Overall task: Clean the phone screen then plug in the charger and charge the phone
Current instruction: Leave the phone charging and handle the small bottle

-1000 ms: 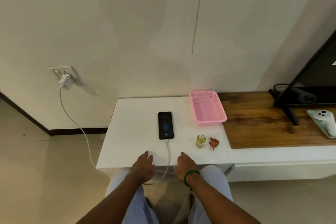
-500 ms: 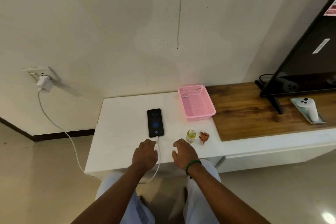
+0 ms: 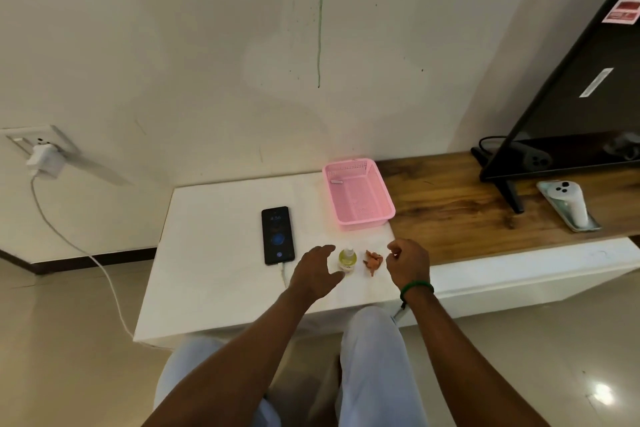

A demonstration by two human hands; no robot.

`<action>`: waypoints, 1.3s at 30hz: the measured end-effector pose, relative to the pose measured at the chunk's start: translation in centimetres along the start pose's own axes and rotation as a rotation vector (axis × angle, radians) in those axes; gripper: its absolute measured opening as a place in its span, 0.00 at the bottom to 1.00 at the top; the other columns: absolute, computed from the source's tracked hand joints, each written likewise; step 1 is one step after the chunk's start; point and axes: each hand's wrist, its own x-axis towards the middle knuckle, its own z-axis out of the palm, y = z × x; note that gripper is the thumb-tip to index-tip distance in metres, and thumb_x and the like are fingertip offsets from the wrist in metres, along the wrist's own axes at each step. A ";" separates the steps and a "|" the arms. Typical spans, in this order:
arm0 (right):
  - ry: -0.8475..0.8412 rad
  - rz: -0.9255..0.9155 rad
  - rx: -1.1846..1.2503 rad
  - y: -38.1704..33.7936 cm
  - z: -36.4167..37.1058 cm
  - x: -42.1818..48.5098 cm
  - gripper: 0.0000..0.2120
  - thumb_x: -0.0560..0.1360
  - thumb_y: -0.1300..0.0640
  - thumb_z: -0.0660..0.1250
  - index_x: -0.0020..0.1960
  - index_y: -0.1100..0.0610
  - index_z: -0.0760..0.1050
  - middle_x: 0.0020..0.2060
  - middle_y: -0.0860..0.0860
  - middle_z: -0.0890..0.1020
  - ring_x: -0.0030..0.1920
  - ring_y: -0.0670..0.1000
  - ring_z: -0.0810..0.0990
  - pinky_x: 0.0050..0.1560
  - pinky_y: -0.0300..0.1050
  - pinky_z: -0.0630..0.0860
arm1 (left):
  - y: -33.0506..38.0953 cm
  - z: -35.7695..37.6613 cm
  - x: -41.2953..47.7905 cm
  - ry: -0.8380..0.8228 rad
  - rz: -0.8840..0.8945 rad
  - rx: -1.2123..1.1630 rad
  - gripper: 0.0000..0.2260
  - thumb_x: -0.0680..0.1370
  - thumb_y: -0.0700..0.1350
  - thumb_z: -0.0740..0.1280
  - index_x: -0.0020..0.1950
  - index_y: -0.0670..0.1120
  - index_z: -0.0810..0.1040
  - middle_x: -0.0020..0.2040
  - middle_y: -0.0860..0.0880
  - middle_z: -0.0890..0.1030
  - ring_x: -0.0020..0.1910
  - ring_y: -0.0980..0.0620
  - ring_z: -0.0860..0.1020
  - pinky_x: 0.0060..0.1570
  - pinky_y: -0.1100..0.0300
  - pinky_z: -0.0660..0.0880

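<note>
Left hand (image 3: 317, 274) spread open just beside small bottle (image 3: 347, 258), probably to grab it. Right hand (image 3: 408, 262) loosely curled, empty, near crumpled cloth (image 3: 373, 261). Phone (image 3: 277, 235) flat on white table (image 3: 214, 270), screen lit, cable (image 3: 284, 276) attached, likely charging.

Pink basket (image 3: 364, 220), black television (image 3: 571, 114), white controller (image 3: 569, 202)

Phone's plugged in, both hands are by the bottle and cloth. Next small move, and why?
Probably the left hand closes round the bottle. It is open right beside it, fingers spread, holding nothing. The right hand hangs by the cloth, also empty. The phone is lit, cable in.
</note>
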 end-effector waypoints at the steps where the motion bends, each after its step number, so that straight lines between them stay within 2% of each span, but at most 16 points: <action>1: -0.025 0.015 -0.015 0.5 0.3 0.1 0.10 0.69 0.69 0.67 0.49 0.63 0.80 0.47 0.58 0.82 0.48 0.55 0.79 0.48 0.42 0.73 | 0.1 0.3 0.2 -0.011 -0.017 -0.016 0.32 0.73 0.51 0.73 0.74 0.46 0.66 0.70 0.46 0.72 0.67 0.47 0.72 0.67 0.52 0.68; 6: -0.156 0.044 -0.050 1.5 1.9 0.2 0.14 0.71 0.62 0.69 0.57 0.61 0.77 0.54 0.58 0.79 0.53 0.57 0.78 0.55 0.49 0.76 | 0.3 2.0 1.4 -0.006 -0.066 -0.097 0.36 0.70 0.51 0.76 0.75 0.46 0.65 0.71 0.46 0.70 0.67 0.47 0.71 0.68 0.51 0.67; 10: -0.186 -0.014 -0.125 1.1 3.0 0.9 0.13 0.74 0.55 0.67 0.55 0.60 0.78 0.52 0.59 0.79 0.52 0.58 0.78 0.53 0.47 0.75 | 0.3 2.6 2.4 0.034 -0.057 -0.115 0.33 0.70 0.50 0.76 0.72 0.47 0.69 0.66 0.46 0.74 0.64 0.46 0.74 0.64 0.52 0.70; 14: -0.222 -0.061 -0.174 0.9 4.1 1.5 0.09 0.76 0.58 0.63 0.53 0.59 0.78 0.51 0.58 0.78 0.52 0.57 0.76 0.49 0.43 0.72 | 0.3 3.3 3.0 0.057 -0.037 -0.098 0.28 0.69 0.52 0.76 0.68 0.49 0.73 0.62 0.48 0.78 0.60 0.47 0.76 0.61 0.54 0.72; 19: -0.274 -0.074 -0.185 0.7 5.0 2.1 0.15 0.74 0.60 0.65 0.60 0.59 0.76 0.57 0.57 0.77 0.57 0.56 0.75 0.59 0.46 0.73 | 0.2 3.8 3.4 0.100 -0.026 -0.142 0.23 0.70 0.52 0.76 0.63 0.50 0.77 0.58 0.50 0.82 0.55 0.48 0.79 0.58 0.52 0.75; 23: -0.278 -0.084 -0.192 0.4 5.4 2.5 0.17 0.71 0.60 0.68 0.60 0.58 0.76 0.58 0.55 0.78 0.59 0.56 0.74 0.60 0.48 0.73 | -0.1 3.6 3.2 0.127 0.005 -0.157 0.22 0.70 0.53 0.75 0.62 0.49 0.79 0.58 0.50 0.83 0.55 0.49 0.80 0.57 0.53 0.76; 27: -0.285 -0.126 -0.160 -0.5 6.2 2.9 0.17 0.72 0.61 0.68 0.61 0.58 0.76 0.59 0.54 0.77 0.61 0.55 0.72 0.64 0.47 0.69 | -1.0 2.4 2.7 0.164 0.029 -0.145 0.20 0.71 0.53 0.75 0.61 0.49 0.80 0.56 0.50 0.84 0.53 0.49 0.81 0.55 0.53 0.77; 30: -0.377 -0.176 -0.111 -1.5 7.0 3.3 0.16 0.74 0.62 0.67 0.62 0.58 0.75 0.60 0.55 0.77 0.62 0.54 0.73 0.66 0.46 0.68 | -2.1 1.3 2.0 0.210 0.015 -0.110 0.21 0.69 0.53 0.76 0.60 0.51 0.81 0.55 0.51 0.84 0.50 0.51 0.81 0.50 0.59 0.77; 33: -0.506 -0.212 -0.144 -2.4 7.8 3.7 0.20 0.74 0.63 0.66 0.66 0.55 0.71 0.63 0.55 0.74 0.64 0.54 0.71 0.68 0.47 0.66 | -3.2 0.7 1.2 0.213 0.019 -0.042 0.21 0.68 0.54 0.75 0.60 0.52 0.81 0.53 0.52 0.84 0.49 0.52 0.82 0.47 0.62 0.74; 36: -0.609 -0.262 -0.230 -3.2 8.7 3.7 0.26 0.74 0.63 0.67 0.70 0.52 0.67 0.67 0.54 0.70 0.67 0.55 0.69 0.69 0.45 0.63 | -4.3 0.2 0.6 0.216 0.018 -0.010 0.20 0.68 0.55 0.75 0.58 0.52 0.82 0.51 0.52 0.85 0.47 0.53 0.82 0.46 0.61 0.76; 39: -0.653 -0.284 -0.283 -3.9 9.8 3.2 0.28 0.73 0.65 0.68 0.70 0.51 0.67 0.65 0.54 0.71 0.65 0.56 0.71 0.67 0.46 0.66 | -5.0 -0.1 0.4 0.220 0.011 -0.028 0.20 0.69 0.55 0.75 0.59 0.50 0.82 0.52 0.52 0.85 0.48 0.53 0.81 0.50 0.60 0.77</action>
